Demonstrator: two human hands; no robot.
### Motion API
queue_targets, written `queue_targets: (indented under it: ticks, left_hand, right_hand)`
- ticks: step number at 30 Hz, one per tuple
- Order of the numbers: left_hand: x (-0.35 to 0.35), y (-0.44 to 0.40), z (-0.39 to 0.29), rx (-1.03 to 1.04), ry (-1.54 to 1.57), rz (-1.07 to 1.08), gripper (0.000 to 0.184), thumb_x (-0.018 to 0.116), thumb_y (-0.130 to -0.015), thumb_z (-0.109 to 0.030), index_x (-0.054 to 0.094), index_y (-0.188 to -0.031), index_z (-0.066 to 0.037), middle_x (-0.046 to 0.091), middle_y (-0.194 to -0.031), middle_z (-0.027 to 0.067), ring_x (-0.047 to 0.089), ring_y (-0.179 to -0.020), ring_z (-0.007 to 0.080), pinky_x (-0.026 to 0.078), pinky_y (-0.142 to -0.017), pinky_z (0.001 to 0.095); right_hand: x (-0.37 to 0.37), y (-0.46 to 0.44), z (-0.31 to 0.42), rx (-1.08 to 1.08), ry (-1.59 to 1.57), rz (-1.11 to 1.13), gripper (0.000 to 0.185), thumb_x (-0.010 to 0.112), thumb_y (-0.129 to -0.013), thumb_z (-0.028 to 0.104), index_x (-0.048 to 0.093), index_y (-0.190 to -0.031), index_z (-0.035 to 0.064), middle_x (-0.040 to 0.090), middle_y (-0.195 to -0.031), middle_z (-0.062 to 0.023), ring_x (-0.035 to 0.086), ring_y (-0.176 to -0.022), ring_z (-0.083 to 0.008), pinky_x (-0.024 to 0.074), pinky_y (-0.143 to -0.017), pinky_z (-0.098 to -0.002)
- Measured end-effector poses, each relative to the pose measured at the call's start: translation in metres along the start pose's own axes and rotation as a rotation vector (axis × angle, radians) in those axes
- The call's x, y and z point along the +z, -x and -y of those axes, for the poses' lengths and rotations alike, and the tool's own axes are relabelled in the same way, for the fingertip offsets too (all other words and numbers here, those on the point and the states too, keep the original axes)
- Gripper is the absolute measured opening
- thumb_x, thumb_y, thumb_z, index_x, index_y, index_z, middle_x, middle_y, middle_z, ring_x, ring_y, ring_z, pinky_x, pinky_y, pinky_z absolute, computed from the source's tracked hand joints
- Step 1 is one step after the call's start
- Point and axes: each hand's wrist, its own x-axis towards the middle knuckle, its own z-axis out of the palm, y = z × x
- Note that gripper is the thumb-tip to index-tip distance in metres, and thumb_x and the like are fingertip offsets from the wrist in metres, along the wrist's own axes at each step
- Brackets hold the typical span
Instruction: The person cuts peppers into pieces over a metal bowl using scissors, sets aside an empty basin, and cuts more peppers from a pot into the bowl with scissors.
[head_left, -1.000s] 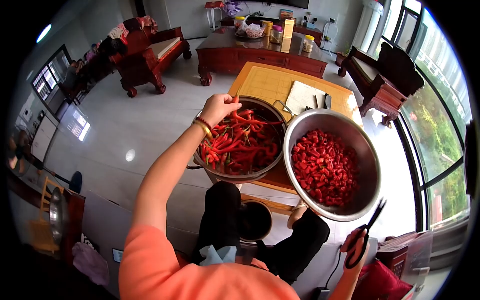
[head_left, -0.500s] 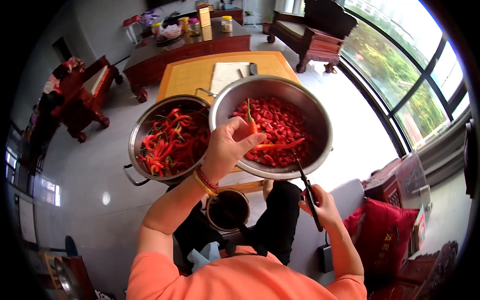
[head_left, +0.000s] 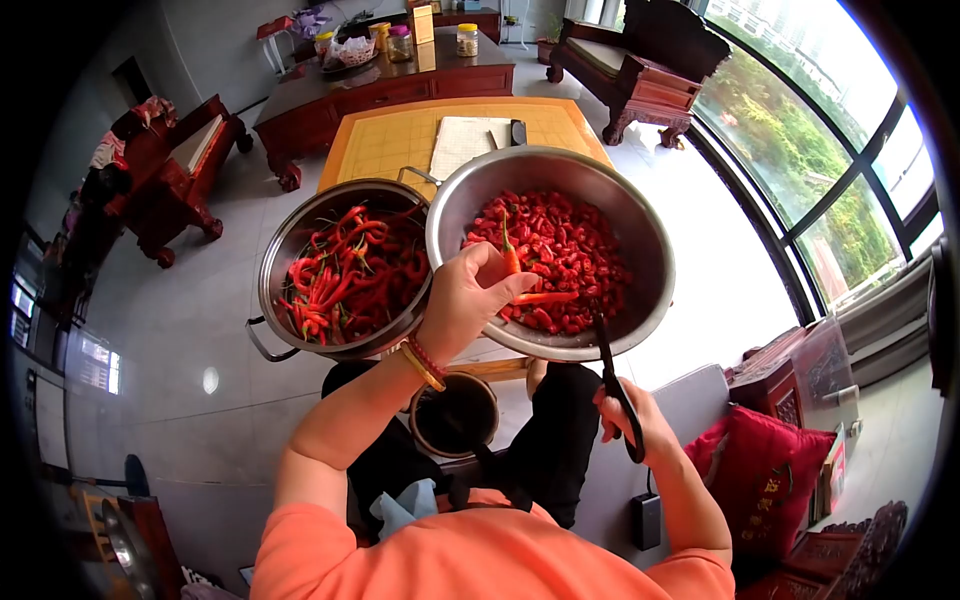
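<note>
Over the wide steel basin (head_left: 655, 225), my left hand (head_left: 465, 300) is closed, pinching a chili pepper (head_left: 543, 298) that points right. An orange-red length with a green stem (head_left: 507, 240) stands up from the same pinch; whether it is a second pepper I cannot tell. Many cut red chili pieces (head_left: 560, 240) lie in the basin below. My right hand (head_left: 640, 425) is wrapped round black scissors (head_left: 610, 370), their blades at the basin's near right, just right of the pepper's cut end. Left of the basin, a steel pot (head_left: 268, 290) holds whole red chilies (head_left: 350, 270).
Basin and pot rest on a yellow wooden table (head_left: 375, 135), with a paper pad (head_left: 465, 140) behind them. A dark bucket (head_left: 455, 415) stands on the floor between the knees. A red cushion (head_left: 765, 480) lies at the right, near a black box (head_left: 647, 520) with a cord.
The chili pepper in my left hand is shorter at its right end. The scissor blades sit slightly lower and closer together. The whole view has shifted a little.
</note>
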Motion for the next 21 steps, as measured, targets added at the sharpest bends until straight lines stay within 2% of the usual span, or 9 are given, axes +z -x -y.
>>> queue_targets:
  ticks: [2, 5, 6, 10, 13, 19, 20, 21]
  left_hand:
    - [0.003, 0.001, 0.005, -0.003, 0.065, 0.004, 0.020, 0.070, -0.079, -0.016, 0.054, -0.077, -0.004, 0.052, -0.068, -0.0049, 0.044, -0.065, 0.0016, 0.038, -0.061, 0.0172]
    - [0.014, 0.004, 0.000, -0.005, 0.105, 0.048, 0.020, 0.070, -0.079, -0.017, 0.053, -0.076, -0.005, 0.052, -0.067, -0.0050, 0.044, -0.064, 0.0016, 0.038, -0.061, 0.0171]
    - [0.017, 0.005, -0.003, -0.004, 0.106, 0.065, 0.020, 0.070, -0.079, -0.017, 0.053, -0.076, -0.005, 0.052, -0.067, -0.0050, 0.044, -0.064, 0.0016, 0.038, -0.061, 0.0170]
    - [0.021, 0.005, 0.003, -0.044, 0.123, 0.049, 0.020, 0.069, -0.080, -0.017, 0.053, -0.075, -0.006, 0.050, -0.066, -0.0054, 0.043, -0.063, 0.0013, 0.037, -0.060, 0.0165]
    - [0.019, 0.001, 0.008, -0.067, 0.171, 0.007, 0.021, 0.071, -0.077, -0.017, 0.055, -0.075, -0.004, 0.055, -0.066, -0.0023, 0.047, -0.062, 0.0032, 0.041, -0.059, 0.0203]
    - [0.016, 0.003, 0.007, -0.107, 0.222, -0.011, 0.020, 0.071, -0.078, -0.017, 0.055, -0.076, -0.004, 0.056, -0.066, -0.0027, 0.047, -0.062, 0.0027, 0.041, -0.059, 0.0197]
    - [0.018, 0.004, 0.007, -0.104, 0.231, 0.008, 0.020, 0.070, -0.079, -0.017, 0.055, -0.076, -0.005, 0.054, -0.066, -0.0038, 0.046, -0.061, 0.0021, 0.039, -0.059, 0.0186]
    - [0.021, 0.005, 0.005, -0.102, 0.241, 0.028, 0.020, 0.069, -0.080, -0.018, 0.054, -0.076, -0.006, 0.053, -0.066, -0.0050, 0.045, -0.061, 0.0015, 0.038, -0.058, 0.0176]
  right_hand:
    - [0.002, 0.002, 0.000, 0.016, 0.089, 0.050, 0.053, 0.063, -0.077, 0.047, 0.050, -0.095, -0.0020, 0.046, -0.069, -0.0027, 0.048, -0.062, -0.0098, 0.0505, -0.058, -0.0284]
    - [0.007, 0.003, 0.004, 0.058, 0.131, 0.018, 0.054, 0.064, -0.075, 0.048, 0.051, -0.092, -0.0015, 0.046, -0.068, -0.0027, 0.048, -0.060, -0.0099, 0.0503, -0.058, -0.0287]
    - [0.008, 0.000, 0.001, 0.015, 0.127, -0.026, 0.049, 0.062, -0.078, 0.046, 0.051, -0.087, -0.0001, 0.046, -0.065, -0.0023, 0.047, -0.055, -0.0097, 0.0487, -0.053, -0.0278]
    - [0.001, -0.005, -0.002, 0.075, 0.022, 0.020, 0.037, 0.055, -0.087, 0.038, 0.050, -0.079, 0.0023, 0.043, -0.053, -0.0014, 0.044, -0.044, -0.0097, 0.0436, -0.042, -0.0258]
    - [0.004, -0.002, 0.000, 0.138, -0.203, 0.046, 0.043, 0.058, -0.084, 0.041, 0.051, -0.079, -0.0007, 0.044, -0.056, -0.0019, 0.047, -0.047, -0.0090, 0.0455, -0.044, -0.0261]
    - [0.003, 0.003, -0.005, 0.047, -0.043, 0.150, 0.047, 0.062, -0.079, 0.045, 0.051, -0.091, 0.0004, 0.051, -0.073, -0.0051, 0.053, -0.067, -0.0122, 0.0503, -0.062, -0.0297]
    - [0.005, 0.005, -0.003, 0.101, 0.023, 0.134, 0.050, 0.063, -0.077, 0.047, 0.051, -0.092, 0.0011, 0.052, -0.080, -0.0072, 0.054, -0.074, -0.0137, 0.0503, -0.067, -0.0309]
    - [0.006, 0.005, -0.002, 0.107, 0.053, 0.125, 0.051, 0.063, -0.077, 0.048, 0.051, -0.093, 0.0009, 0.053, -0.081, -0.0074, 0.054, -0.075, -0.0138, 0.0504, -0.067, -0.0306]
